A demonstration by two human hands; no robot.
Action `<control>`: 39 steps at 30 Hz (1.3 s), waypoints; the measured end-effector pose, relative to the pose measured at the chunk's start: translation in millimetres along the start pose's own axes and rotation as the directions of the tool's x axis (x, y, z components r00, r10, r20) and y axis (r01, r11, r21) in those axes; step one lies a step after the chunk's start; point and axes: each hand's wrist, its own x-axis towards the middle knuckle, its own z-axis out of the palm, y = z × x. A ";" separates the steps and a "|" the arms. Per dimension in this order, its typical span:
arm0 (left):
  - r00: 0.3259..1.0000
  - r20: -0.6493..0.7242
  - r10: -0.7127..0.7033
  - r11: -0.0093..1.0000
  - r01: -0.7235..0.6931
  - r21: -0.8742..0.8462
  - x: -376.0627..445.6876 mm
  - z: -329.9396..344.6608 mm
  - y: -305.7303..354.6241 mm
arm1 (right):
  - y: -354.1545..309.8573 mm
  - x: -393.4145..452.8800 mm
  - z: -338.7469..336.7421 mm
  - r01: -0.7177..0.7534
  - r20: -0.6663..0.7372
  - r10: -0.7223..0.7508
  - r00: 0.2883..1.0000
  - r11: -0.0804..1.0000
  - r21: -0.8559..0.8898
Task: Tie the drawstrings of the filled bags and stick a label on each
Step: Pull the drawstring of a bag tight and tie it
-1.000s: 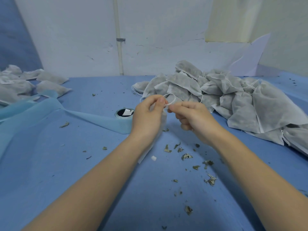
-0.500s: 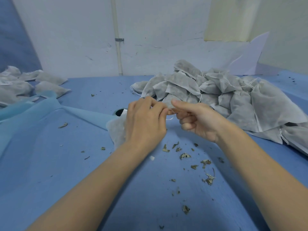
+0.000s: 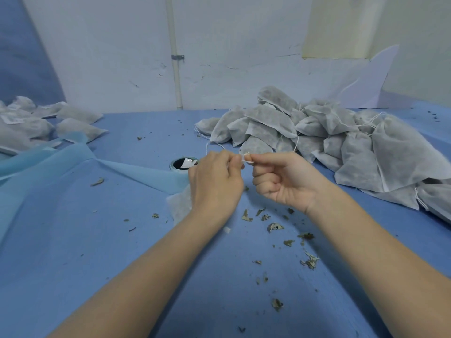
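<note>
Two hands busy at one bag (image 3: 179, 206), which sits mostly hidden under my left hand (image 3: 216, 184), on the blue table (image 3: 73, 252). Left fingers curl round its neck, right hand (image 3: 280, 181) pinches the drawstring (image 3: 247, 159) loop between thumb and forefinger. I judge a knot is mid-tie: I'd pull the string straight away from the neck, keep left steady, cinch snug. Untied pile (image 3: 341, 142) waits right, label roll (image 3: 183, 164) just behind left hand

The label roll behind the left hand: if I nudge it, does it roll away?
Probably not: the label roll lies flat, hole upward, so it should slide. It looks light. Its loose label end may flap or stick.
</note>
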 end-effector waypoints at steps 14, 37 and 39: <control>0.933 -0.298 0.201 0.979 -0.205 0.016 -5.9 -1.8 -1.8 | 1.5 2.3 -0.2 0.072 -0.153 -0.077 0.985 0.997 -0.038; 0.981 -0.184 0.063 0.992 -0.041 0.117 1.5 2.1 -4.3 | 28.1 9.9 12.7 0.409 -0.087 -0.654 0.752 0.566 -0.716; 0.970 -0.220 0.107 0.984 -0.071 0.163 1.2 2.3 -4.8 | 28.9 9.1 13.5 0.406 -0.107 -0.678 0.727 0.550 -0.730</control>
